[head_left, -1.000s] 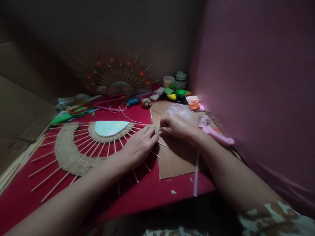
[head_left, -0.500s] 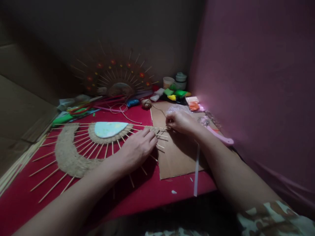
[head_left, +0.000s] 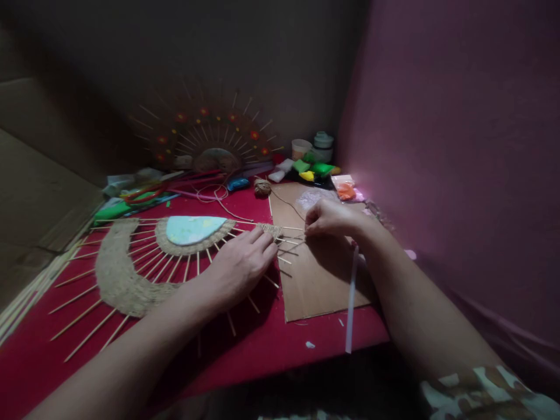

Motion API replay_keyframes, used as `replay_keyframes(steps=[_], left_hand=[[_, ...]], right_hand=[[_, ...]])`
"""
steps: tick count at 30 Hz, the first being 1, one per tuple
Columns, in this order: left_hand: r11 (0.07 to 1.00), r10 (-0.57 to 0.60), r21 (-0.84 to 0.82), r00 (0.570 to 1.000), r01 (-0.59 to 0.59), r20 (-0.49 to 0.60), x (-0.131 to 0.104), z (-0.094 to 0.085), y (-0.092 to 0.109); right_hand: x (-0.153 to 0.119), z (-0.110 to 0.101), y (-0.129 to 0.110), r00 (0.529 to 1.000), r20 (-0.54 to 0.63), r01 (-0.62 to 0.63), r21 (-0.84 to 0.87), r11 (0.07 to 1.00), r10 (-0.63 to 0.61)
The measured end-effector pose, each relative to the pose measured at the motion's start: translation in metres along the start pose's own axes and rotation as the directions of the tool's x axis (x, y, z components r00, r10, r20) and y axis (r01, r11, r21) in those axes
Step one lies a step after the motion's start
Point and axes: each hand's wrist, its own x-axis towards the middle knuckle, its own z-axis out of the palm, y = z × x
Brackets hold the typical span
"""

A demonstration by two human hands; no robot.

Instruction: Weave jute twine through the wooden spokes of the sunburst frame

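A half-round fan of thin sticks, woven with a wide band of twine (head_left: 116,268), lies on the red tabletop. A pale blue half-disc (head_left: 195,230) covers its centre. My left hand (head_left: 245,256) is closed over the right end of the woven band, fingers curled on the sticks. To its right, over the stick tips, my right hand (head_left: 326,219) pinches the twine (head_left: 286,203). One strand runs from that hand back to a small twine ball (head_left: 262,186), and another slants down toward the sticks.
Cardboard (head_left: 324,286) lies beneath my right hand, with a white strip (head_left: 351,303) at its front. Colourful clay packets (head_left: 321,168), a cup (head_left: 301,148) and a jar (head_left: 323,146) stand behind. A decorated stick fan (head_left: 216,157) leans at the back; scissors (head_left: 140,194) lie left.
My right hand has shifted slightly right and down, drawing the twine out from the stick tips. My left hand stays on the woven band, nearly still.
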Motion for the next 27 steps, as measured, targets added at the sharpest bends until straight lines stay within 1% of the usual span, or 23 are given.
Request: replay_keyframes(steps=[1, 3, 4, 6, 8, 10, 12, 13, 14, 15, 17, 20, 24, 27], left_hand=[[1.0, 0.002, -0.004, 1.0, -0.002, -0.002, 0.0, -0.001, 0.0], [1.0, 0.001, -0.01, 1.0, -0.001, -0.012, -0.001, -0.001, 0.0], [1.0, 0.0, -0.012, 1.0, 0.0, -0.02, -0.001, -0.001, 0.0], [1.0, 0.001, -0.018, 0.999, -0.002, -0.034, -0.002, -0.002, 0.0], [1.0, 0.005, -0.025, 0.999, -0.006, -0.045, -0.003, -0.001, 0.001], [0.999, 0.008, -0.031, 0.998, -0.01, -0.06, -0.003, -0.001, 0.001], [0.999, 0.006, -0.037, 0.997, -0.008, -0.076, -0.003, 0.0, 0.002], [0.999, 0.0, -0.041, 0.997, -0.003, -0.078, -0.003, 0.0, 0.002], [0.999, -0.01, -0.046, 0.997, 0.006, -0.077, -0.003, 0.001, 0.002], [0.999, -0.02, -0.051, 0.997, 0.016, -0.072, -0.003, 0.002, 0.001], [0.997, -0.035, -0.066, 0.998, 0.031, -0.059, -0.003, 0.004, 0.001], [0.996, -0.035, -0.085, 0.998, 0.03, -0.051, -0.002, 0.008, 0.001], [0.993, -0.052, -0.107, 0.998, 0.047, -0.047, -0.002, 0.012, 0.002], [0.989, -0.067, -0.13, 0.998, 0.065, -0.012, -0.002, 0.014, 0.002]], right_hand=[[0.001, 0.0, 0.001, 1.0, 0.009, -0.005, -0.014, 1.0, 0.005], [0.004, 0.003, 0.005, 1.0, -0.019, 0.016, -0.063, 0.998, -0.017], [0.007, 0.004, 0.006, 0.998, -0.05, 0.04, -0.092, 0.995, -0.045], [0.013, 0.009, 0.008, 0.982, -0.148, 0.099, -0.142, 0.985, -0.12], [0.017, 0.015, 0.007, 0.944, -0.273, 0.145, -0.166, 0.975, -0.186], [0.019, 0.021, 0.003, 0.893, -0.381, 0.192, -0.155, 0.969, -0.238], [0.018, 0.025, -0.003, 0.853, -0.44, 0.256, -0.116, 0.96, -0.281], [0.016, 0.025, -0.006, 0.843, -0.449, 0.289, -0.089, 0.953, -0.297], [0.014, 0.025, -0.008, 0.844, -0.438, 0.319, -0.055, 0.946, -0.31], [0.012, 0.024, -0.009, 0.856, -0.405, 0.345, -0.014, 0.939, -0.32], [0.008, 0.021, -0.011, 0.899, -0.287, 0.369, 0.083, 0.926, -0.332], [0.004, 0.019, -0.012, 0.942, -0.088, 0.334, 0.172, 0.927, -0.323], [0.003, 0.021, -0.014, 0.962, 0.063, 0.258, 0.117, 0.959, -0.266], [0.003, 0.022, -0.014, 0.965, 0.121, 0.223, 0.074, 0.972, -0.231]])
